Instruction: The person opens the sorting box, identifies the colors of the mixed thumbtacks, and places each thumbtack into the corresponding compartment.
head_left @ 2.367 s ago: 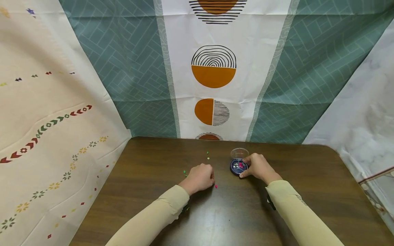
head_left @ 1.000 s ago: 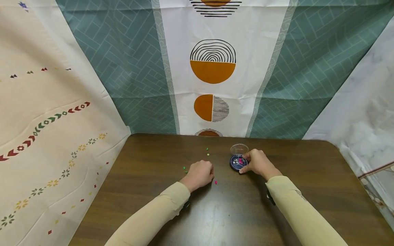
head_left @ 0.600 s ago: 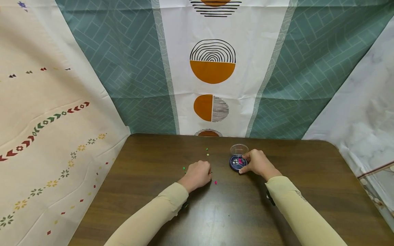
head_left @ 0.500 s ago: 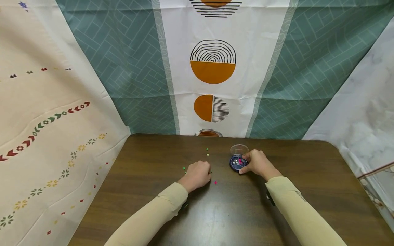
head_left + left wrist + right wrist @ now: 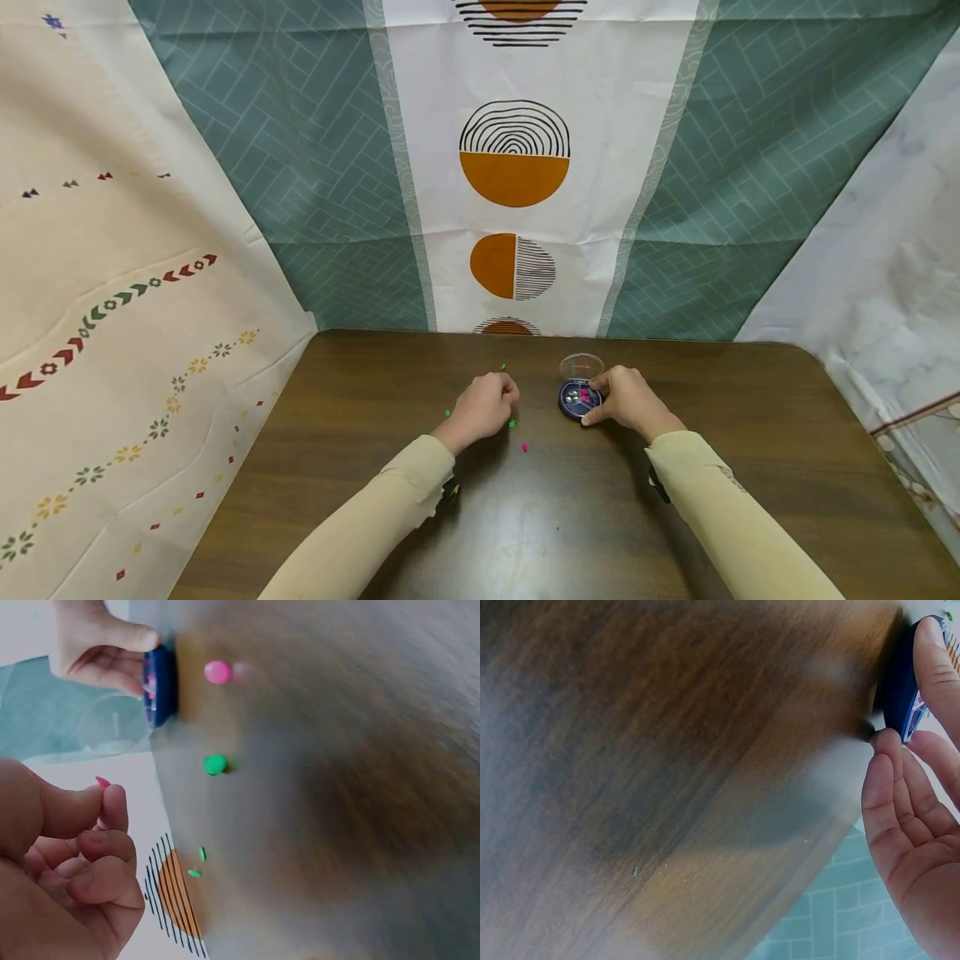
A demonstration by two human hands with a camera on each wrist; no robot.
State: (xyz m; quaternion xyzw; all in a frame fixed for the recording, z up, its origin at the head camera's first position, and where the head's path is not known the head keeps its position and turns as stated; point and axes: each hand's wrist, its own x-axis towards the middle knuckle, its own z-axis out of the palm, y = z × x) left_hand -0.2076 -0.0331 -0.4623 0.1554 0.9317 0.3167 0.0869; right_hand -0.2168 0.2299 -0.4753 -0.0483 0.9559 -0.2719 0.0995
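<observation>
My left hand (image 5: 482, 407) pinches a small pink disc-like piece (image 5: 103, 781) between thumb and forefinger, raised over the table, the other fingers curled. At the right, a round navy pill case (image 5: 570, 410) stands with its clear hinged lid (image 5: 581, 365) raised. My right hand (image 5: 628, 402) grips the case's right side, thumb at the near rim and a finger toward the hinge. Pink and silvery pieces lie in its divided compartments. On the table near my left hand are a green piece (image 5: 512, 424) and another pink piece (image 5: 525, 448).
More small green pieces lie on the brown table, one at the back (image 5: 503, 367) and one left of the left hand (image 5: 447, 413). A patterned curtain (image 5: 517, 275) hangs behind the table's far edge, with cloths at both sides.
My left hand has lifted and moved slightly away from me, uncovering a green piece and covering the pale piece behind it. The right hand still holds the case in place.
</observation>
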